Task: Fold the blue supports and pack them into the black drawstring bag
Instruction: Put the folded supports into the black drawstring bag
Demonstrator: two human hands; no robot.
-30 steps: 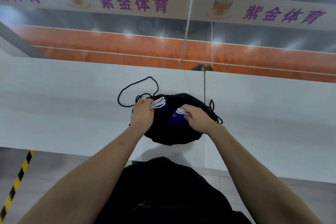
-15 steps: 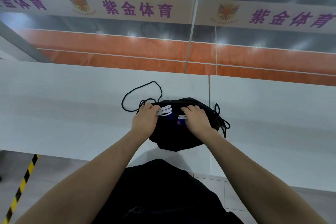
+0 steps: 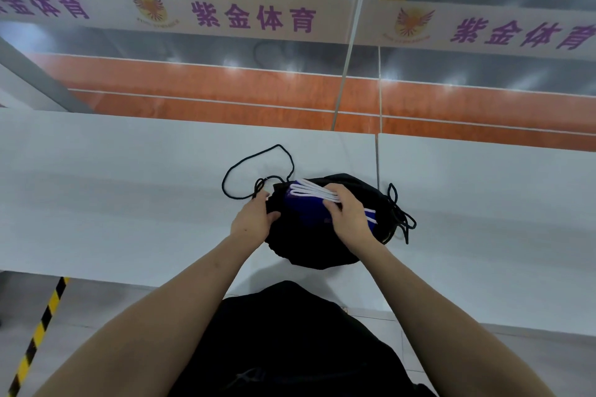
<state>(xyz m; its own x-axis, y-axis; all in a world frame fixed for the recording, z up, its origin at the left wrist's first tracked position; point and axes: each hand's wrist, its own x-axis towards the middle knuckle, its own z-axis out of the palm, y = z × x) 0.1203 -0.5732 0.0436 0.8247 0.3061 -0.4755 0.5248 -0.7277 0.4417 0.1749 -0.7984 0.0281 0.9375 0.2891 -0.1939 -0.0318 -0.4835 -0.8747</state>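
The right hand (image 3: 350, 216) clasps the folded blue supports (image 3: 306, 208), fingers curled over them; the left hand (image 3: 253, 224) grips the bag (image 3: 309, 248) by its rim. The supports lie at the bag's mouth, long axis running from its far left to near right. Folding looks done; tucking in and cinching remain.

Matt black cloth bag (image 3: 317, 250), blue knit supports (image 3: 306, 211) with white trim, smooth white tabletop (image 3: 129, 203)

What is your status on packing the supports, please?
Left hand grips black drawstring bag rim. Right hand holds blue supports at the opening, mostly visible. Cord loop loose on table.
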